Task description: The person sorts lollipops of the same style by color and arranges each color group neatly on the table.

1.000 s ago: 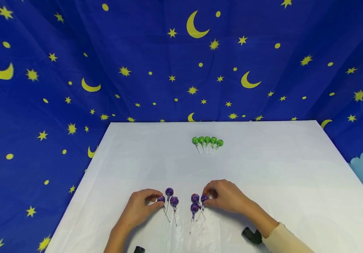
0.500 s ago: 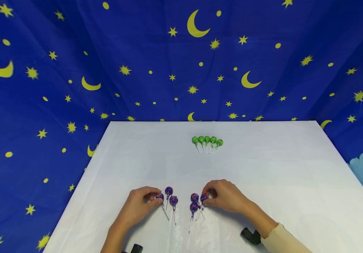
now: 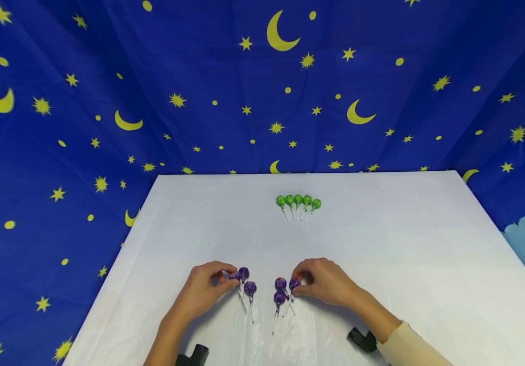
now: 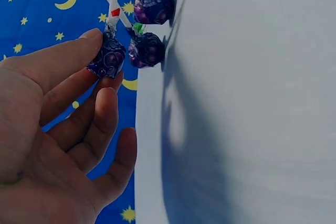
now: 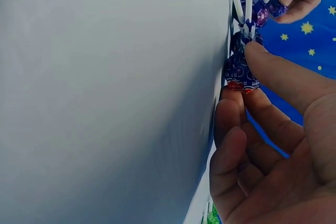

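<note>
My left hand (image 3: 205, 288) pinches a purple-wrapped lollipop (image 4: 108, 57) by its head between thumb and fingers. Right beside it lie two more purple lollipops, one at the back (image 3: 244, 273) and one nearer me (image 3: 250, 288). My right hand (image 3: 323, 282) pinches another purple lollipop (image 5: 241, 69) by the head, its stick crossing that of a neighbour. Just left of those fingers are two purple lollipops, the rear one (image 3: 280, 284) and the front one (image 3: 279, 297). A gap of white table separates the two purple groups.
Several green lollipops (image 3: 298, 200) lie fanned out toward the back of the white table (image 3: 207, 218). Black wrist gear shows by the left wrist (image 3: 194, 356) and by the right wrist (image 3: 362, 339). A blue curtain (image 3: 225, 61) with moons and stars hangs behind and at the sides.
My left hand has shifted slightly away from me and to the right, bringing its lollipop closer against the rear one in that group. The right hand has stayed nearly still, holding its lollipop.
</note>
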### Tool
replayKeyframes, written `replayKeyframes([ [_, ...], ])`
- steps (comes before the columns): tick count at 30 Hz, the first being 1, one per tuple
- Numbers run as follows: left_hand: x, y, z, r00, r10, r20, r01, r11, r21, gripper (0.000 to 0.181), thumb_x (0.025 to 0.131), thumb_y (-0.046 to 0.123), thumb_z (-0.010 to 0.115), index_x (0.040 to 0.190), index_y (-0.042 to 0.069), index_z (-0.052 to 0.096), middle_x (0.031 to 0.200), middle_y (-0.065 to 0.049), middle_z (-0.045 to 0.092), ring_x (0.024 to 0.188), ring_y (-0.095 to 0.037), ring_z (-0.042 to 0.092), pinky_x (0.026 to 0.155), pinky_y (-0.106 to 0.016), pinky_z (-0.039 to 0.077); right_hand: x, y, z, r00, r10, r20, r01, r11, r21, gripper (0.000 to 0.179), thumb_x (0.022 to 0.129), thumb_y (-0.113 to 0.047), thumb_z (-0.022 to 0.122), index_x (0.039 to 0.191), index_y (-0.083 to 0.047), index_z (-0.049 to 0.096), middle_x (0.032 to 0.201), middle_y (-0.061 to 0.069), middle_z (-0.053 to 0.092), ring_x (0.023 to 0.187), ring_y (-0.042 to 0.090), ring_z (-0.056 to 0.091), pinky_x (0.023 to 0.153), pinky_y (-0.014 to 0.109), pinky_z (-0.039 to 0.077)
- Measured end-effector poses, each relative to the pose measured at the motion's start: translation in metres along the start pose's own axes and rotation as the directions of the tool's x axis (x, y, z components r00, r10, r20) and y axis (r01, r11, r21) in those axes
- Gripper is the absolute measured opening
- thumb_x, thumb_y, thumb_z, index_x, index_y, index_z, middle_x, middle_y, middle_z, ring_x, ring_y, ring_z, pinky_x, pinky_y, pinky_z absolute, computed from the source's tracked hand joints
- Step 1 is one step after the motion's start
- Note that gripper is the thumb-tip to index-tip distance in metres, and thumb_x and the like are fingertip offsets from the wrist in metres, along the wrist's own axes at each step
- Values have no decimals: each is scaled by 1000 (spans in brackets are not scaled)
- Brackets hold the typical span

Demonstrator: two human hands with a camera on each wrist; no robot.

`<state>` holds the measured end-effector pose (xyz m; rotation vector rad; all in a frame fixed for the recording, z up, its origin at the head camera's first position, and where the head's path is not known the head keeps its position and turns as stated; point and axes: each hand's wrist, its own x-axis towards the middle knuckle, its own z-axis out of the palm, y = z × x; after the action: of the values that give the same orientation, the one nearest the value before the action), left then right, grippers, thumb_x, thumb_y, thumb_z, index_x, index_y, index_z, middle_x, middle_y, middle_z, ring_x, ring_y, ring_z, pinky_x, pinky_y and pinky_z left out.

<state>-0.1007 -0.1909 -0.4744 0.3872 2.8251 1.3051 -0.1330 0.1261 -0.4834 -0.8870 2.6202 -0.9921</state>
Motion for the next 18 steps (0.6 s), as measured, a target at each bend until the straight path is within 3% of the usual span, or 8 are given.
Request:
replayKeyframes([
  [18, 23, 25, 4, 995, 90, 32, -90, 996, -1, 20, 81, 26, 80, 100, 23, 73, 83, 16, 63, 73, -5, 58, 66, -33, 49, -1, 2, 1, 1000, -7, -18, 6, 1000, -25, 24, 78, -35, 80, 96, -23, 70, 80, -16, 60, 65, -1, 52, 60, 25, 44],
])
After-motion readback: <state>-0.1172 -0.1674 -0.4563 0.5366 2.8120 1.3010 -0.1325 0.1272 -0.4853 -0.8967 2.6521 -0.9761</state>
